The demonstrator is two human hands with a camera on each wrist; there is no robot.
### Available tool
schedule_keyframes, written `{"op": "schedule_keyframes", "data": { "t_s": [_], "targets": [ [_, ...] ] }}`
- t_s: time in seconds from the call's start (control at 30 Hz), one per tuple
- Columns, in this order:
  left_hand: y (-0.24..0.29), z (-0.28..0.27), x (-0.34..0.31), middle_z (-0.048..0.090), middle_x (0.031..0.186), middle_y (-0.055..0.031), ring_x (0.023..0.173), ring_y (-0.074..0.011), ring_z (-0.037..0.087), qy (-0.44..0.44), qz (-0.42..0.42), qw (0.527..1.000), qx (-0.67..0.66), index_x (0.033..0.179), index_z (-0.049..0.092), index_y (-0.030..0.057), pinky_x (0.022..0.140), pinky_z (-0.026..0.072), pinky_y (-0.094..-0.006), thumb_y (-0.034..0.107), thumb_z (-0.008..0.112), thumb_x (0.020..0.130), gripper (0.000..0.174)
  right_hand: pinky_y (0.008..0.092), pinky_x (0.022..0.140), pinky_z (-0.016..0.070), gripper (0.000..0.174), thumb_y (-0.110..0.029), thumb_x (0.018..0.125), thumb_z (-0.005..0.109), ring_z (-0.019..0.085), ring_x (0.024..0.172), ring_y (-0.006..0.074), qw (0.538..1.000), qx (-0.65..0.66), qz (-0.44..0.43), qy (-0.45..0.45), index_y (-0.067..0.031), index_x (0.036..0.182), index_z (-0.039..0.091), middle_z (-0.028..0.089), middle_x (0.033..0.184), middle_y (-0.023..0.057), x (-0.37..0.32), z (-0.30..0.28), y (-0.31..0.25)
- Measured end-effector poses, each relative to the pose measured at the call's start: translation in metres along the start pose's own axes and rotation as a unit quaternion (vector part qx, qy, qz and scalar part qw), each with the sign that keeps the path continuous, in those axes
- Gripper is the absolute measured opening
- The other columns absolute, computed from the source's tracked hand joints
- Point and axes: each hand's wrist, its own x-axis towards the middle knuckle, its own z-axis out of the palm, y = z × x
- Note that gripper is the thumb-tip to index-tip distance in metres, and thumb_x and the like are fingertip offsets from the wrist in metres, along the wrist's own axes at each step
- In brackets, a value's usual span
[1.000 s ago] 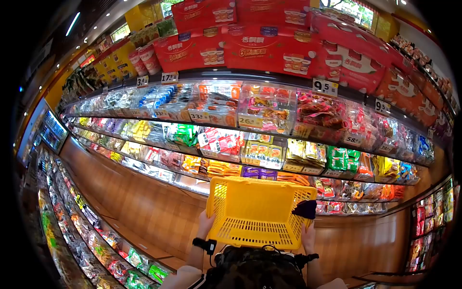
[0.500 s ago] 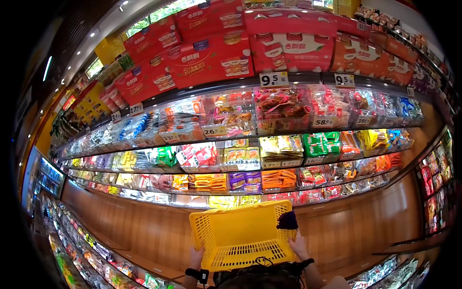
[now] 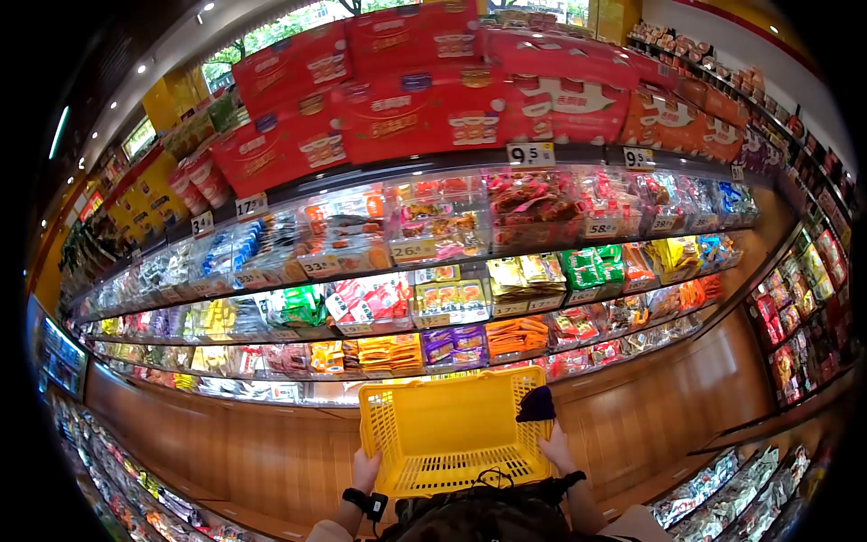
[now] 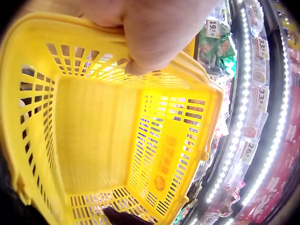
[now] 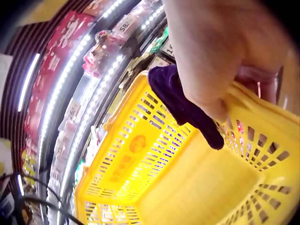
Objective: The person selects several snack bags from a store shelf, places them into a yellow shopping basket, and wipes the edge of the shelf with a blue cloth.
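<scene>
A yellow plastic shopping basket (image 3: 452, 417) with slotted walls is held out in front of the body. My left hand (image 3: 366, 470) grips its left rim, thumb over the inner side in the left wrist view. On the opposite side my right hand (image 3: 556, 449) holds the rim. Beside that hand a dark purple cloth piece (image 5: 171, 89) hangs over the edge into the basket. The basket's bottom (image 4: 93, 136) shows bare yellow plastic in the left wrist view.
Ahead runs a long lit shelf (image 3: 352, 265) with several tiers of packaged snacks and price tags. Red gift boxes (image 3: 379, 117) are stacked on top. More snack racks stand at the lower left (image 3: 117, 479), lower right (image 3: 722, 488) and far right (image 3: 799, 307). Wooden floor (image 3: 235, 434) lies between.
The head view has shifted, so the shelf's red boxes and tags appear further left. The basket sits lower and further left in view. Both hands keep their hold on it.
</scene>
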Motion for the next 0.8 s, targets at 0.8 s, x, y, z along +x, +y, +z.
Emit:
{"op": "schedule_keyframes", "data": {
  "t_s": [0.8],
  "targets": [
    [0.023, -0.020, 0.124, 0.074, 0.101, -0.0173, 0.095, -0.0234, 0.070, 0.031, 0.076, 0.996, 0.029, 0.117, 0.065, -0.0054, 0.083, 0.0538, -0.0360, 0.002, 0.065, 0.089, 0.029, 0.0471, 0.085, 0.0542, 0.062, -0.015, 0.085, 0.072, 0.068, 0.101, 0.0434, 0.989, -0.010, -0.066, 0.129, -0.0008, 0.140, 0.047, 0.070, 0.111, 0.0261, 0.084, 0.045, -0.050]
  ]
}}
